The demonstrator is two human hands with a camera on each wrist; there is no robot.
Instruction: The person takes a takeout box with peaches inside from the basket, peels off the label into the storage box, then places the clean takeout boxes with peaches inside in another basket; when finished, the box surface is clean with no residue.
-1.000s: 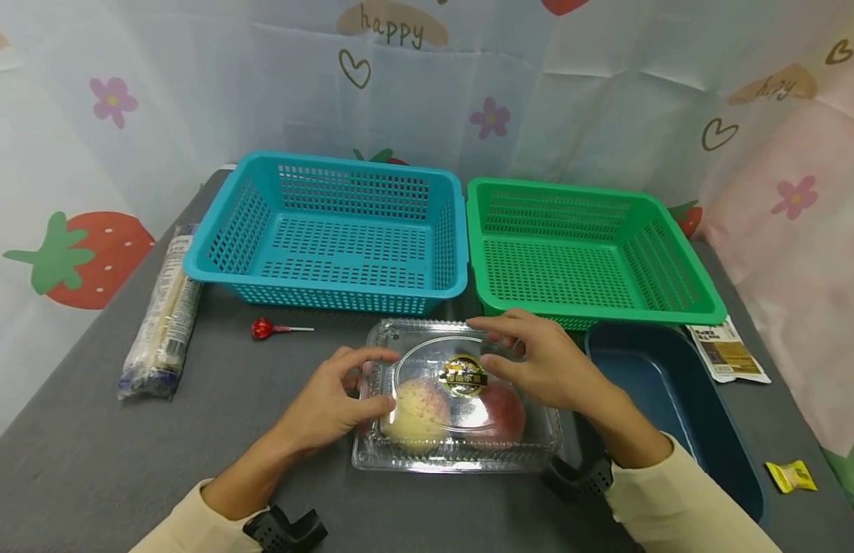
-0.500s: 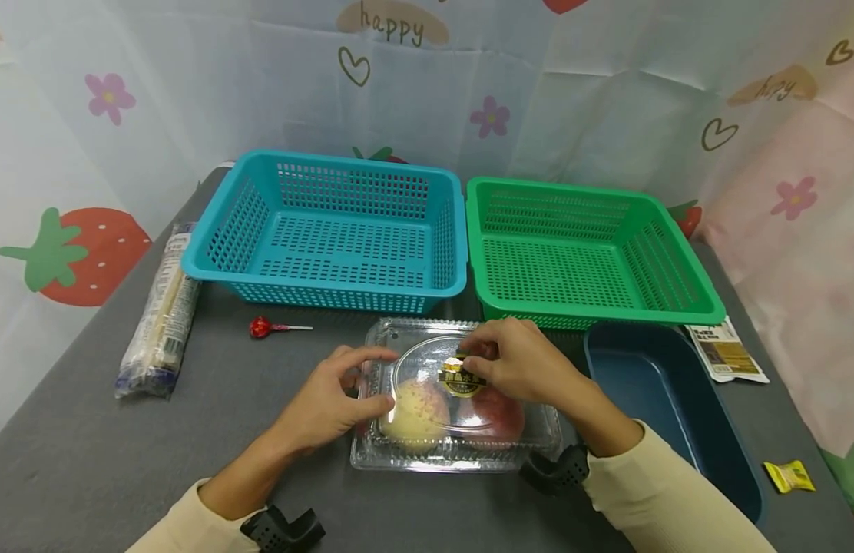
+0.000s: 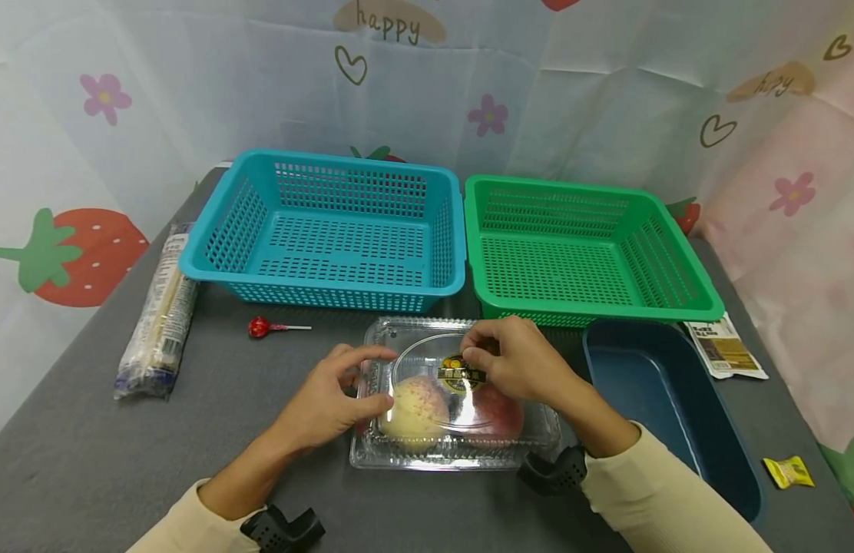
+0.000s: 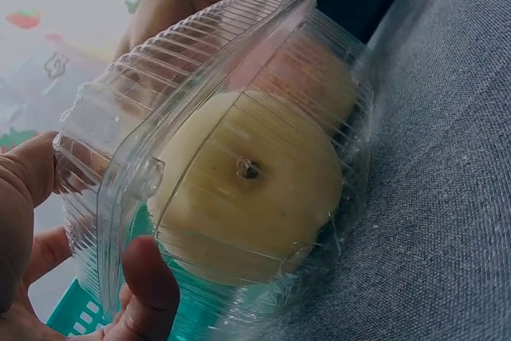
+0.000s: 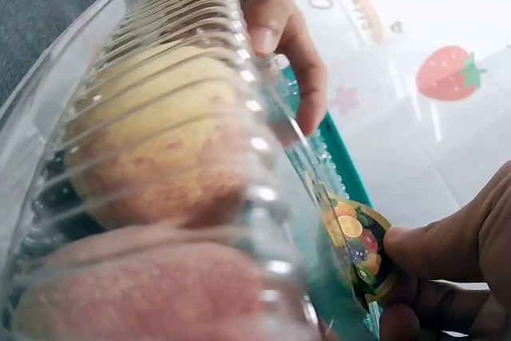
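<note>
Left grip (image 3: 330,393) spread; right grip (image 3: 522,359) bent, seemingly pinching.

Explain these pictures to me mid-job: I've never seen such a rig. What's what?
No machine here: a person is working bare-handed. The wide picture comes from a camera on the head, looking forward and down. The two close ones come from the left and right wrists. On the table are a blue basket, a green basket, a dark tray, a lollipop, a long pack, a flat packet, a yellow wrapper and a clear box with two fruits showing inside. The left hand grips the box's left end, and the right hand pinches the edge of the sticker on its top.
</note>
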